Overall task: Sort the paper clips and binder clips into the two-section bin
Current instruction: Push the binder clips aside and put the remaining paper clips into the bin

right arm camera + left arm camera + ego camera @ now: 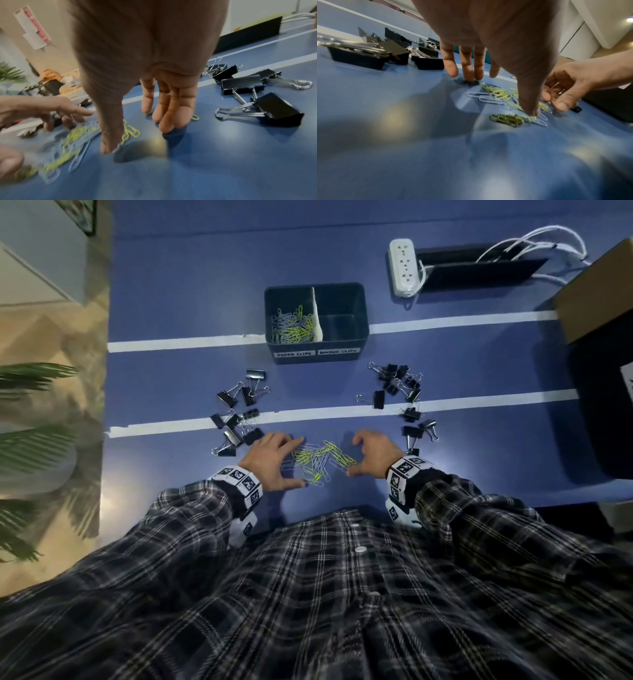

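Note:
The dark two-section bin [315, 345] stands at the middle back; its left section holds yellow and pale blue paper clips [294, 328], and its right section looks empty. A loose pile of paper clips [320, 460] [501, 94] [72, 136] lies near the table's front edge. My left hand [294, 462] [501, 96] is spread at the pile's left, thumb tip pressing on clips. My right hand [352, 457] [139, 138] cups the pile's right side, fingertips on the table. Black binder clips lie in a left group [236, 412] [368, 54] and a right group [400, 392] [257, 94].
Two white tape lines [191, 342] [171, 426] cross the blue table. A white power strip [402, 266] and a black cable tray [479, 268] sit at the back right. A cardboard box [596, 292] and a black object [603, 412] stand at the right edge, and a plant [30, 412] at the left.

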Available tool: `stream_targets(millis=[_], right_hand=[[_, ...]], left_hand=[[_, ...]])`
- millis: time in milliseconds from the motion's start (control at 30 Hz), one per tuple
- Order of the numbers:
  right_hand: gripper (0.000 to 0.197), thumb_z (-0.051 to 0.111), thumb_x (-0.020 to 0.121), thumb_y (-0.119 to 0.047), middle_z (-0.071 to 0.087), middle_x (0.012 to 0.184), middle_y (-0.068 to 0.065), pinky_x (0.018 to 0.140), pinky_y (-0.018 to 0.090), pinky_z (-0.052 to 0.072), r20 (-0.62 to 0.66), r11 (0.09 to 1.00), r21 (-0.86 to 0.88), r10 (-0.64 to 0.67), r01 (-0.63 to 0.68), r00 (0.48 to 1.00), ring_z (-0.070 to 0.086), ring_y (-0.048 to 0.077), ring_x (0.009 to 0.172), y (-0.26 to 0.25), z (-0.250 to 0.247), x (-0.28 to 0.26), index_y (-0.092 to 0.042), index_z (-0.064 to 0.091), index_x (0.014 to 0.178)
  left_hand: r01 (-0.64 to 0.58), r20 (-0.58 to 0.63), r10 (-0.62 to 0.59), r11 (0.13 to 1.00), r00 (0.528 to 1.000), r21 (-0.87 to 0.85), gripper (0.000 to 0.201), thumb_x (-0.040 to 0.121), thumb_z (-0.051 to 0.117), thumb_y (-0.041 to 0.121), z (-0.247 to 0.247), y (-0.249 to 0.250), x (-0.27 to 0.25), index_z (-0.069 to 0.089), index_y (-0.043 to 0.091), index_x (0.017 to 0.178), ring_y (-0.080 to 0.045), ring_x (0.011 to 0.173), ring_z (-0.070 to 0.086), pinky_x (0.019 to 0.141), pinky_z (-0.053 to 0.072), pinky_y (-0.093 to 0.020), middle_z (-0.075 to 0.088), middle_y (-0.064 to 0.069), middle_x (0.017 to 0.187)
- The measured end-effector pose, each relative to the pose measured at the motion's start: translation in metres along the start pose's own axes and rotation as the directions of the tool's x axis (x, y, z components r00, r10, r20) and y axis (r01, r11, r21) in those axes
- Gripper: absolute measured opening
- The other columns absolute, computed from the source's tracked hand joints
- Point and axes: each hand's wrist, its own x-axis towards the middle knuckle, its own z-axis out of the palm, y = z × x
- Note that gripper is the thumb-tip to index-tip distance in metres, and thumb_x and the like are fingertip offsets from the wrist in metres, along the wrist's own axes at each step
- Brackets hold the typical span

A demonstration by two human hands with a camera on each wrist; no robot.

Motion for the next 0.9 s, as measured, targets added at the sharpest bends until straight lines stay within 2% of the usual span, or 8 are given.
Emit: stream_targets(millis=[67,133,233,400,633,733,833,900], right_hand=[[0.073,0.087,0.059,-0.045,0.052,0.105,-0.001,0.079,0.032,0.049,0.042,0.997,-0.078,-0.003,0.006,0.999,0.057,0.021,0.092,-0.003,0.001,-0.005,-0.02,0.048,0.114],[0.072,0.086,0.062,-0.045,0.051,0.11,0.002,0.08,0.032,0.046,0.048,0.989,-0.142,-0.034,0.04,0.998,0.057,0.023,0.095,-0.013,0.005,-0.006,-0.018,0.047,0.115],[0.057,0.081,0.072,-0.038,0.057,0.115,0.009,0.084,0.035,0.049,0.032,0.975,-0.213,-0.066,0.071,0.997,0.06,0.029,0.1,-0.032,0.01,-0.002,-0.012,0.052,0.115],[0.019,0.066,0.083,-0.016,0.067,0.103,0.014,0.079,0.037,0.055,0.039,0.956,-0.281,-0.079,0.087,0.996,0.065,0.034,0.094,-0.048,0.008,0.004,-0.01,0.064,0.101],[0.013,0.056,0.082,-0.01,0.066,0.094,0.015,0.069,0.033,0.049,0.038,0.954,-0.283,-0.09,0.097,0.995,0.064,0.034,0.085,-0.047,0.011,0.003,-0.01,0.061,0.093],[0.014,0.06,0.08,-0.016,0.067,0.092,0.013,0.068,0.032,0.052,0.032,0.973,-0.216,-0.077,0.082,0.997,0.064,0.03,0.083,-0.041,0.01,0.005,-0.009,0.064,0.092],[0.01,0.067,0.079,-0.017,0.07,0.087,0.007,0.071,0.028,0.053,-0.034,0.999,-0.029,-0.024,0.023,0.999,0.062,0.02,0.076,-0.031,0.003,0.007,-0.011,0.07,0.087],[0.008,0.071,0.079,-0.014,0.068,0.079,0.001,0.061,0.02,0.049,-0.056,0.99,0.133,0.049,-0.041,0.997,0.059,0.012,0.064,-0.022,-0.004,0.007,-0.011,0.072,0.087]], left_hand=[[0.031,0.043,-0.033,0.999,0.999,0.028,0.097,0.068,0.056,0.078,0.001,0.001,-0.001,0.027,0.029,0.146,-0.021,0.12,0.038,0.103,0.037,-0.041,0.039,-0.002,0.132],[0.064,0.063,-0.065,0.998,0.996,0.005,0.087,0.073,0.06,0.069,0.001,0.007,0.004,0.03,0.027,0.144,-0.023,0.123,0.038,0.103,0.04,-0.043,0.038,-0.003,0.134],[0.083,0.058,-0.08,0.995,0.995,-0.049,0.068,0.083,0.06,0.054,-0.002,0.017,0.014,0.036,0.026,0.14,-0.023,0.125,0.039,0.099,0.044,-0.043,0.039,-0.004,0.136],[0.096,0.031,-0.092,0.986,0.995,-0.133,0.055,0.086,0.061,0.045,-0.002,0.018,0.02,0.044,0.025,0.134,-0.022,0.125,0.042,0.1,0.043,-0.041,0.044,-0.002,0.135],[0.102,-0.083,-0.115,0.984,0.99,-0.149,0.034,0.09,0.057,0.037,0.007,0.014,0.011,0.054,0.021,0.12,-0.021,0.114,0.047,0.091,0.042,-0.034,0.052,-0.002,0.122],[0.109,-0.099,-0.126,0.982,0.987,-0.157,0.03,0.089,0.056,0.038,0.008,0.014,0.011,0.054,0.022,0.115,-0.021,0.111,0.048,0.089,0.043,-0.034,0.053,-0.001,0.118],[0.111,-0.112,-0.13,0.98,0.985,-0.163,0.038,0.088,0.055,0.043,0.01,0.013,0.01,0.051,0.023,0.119,-0.019,0.111,0.049,0.09,0.046,-0.034,0.053,0.0,0.118],[0.105,-0.119,-0.124,0.982,0.985,-0.154,0.044,0.088,0.053,0.047,0.009,0.014,0.011,0.049,0.023,0.125,-0.019,0.113,0.048,0.092,0.046,-0.035,0.052,0.0,0.121]])
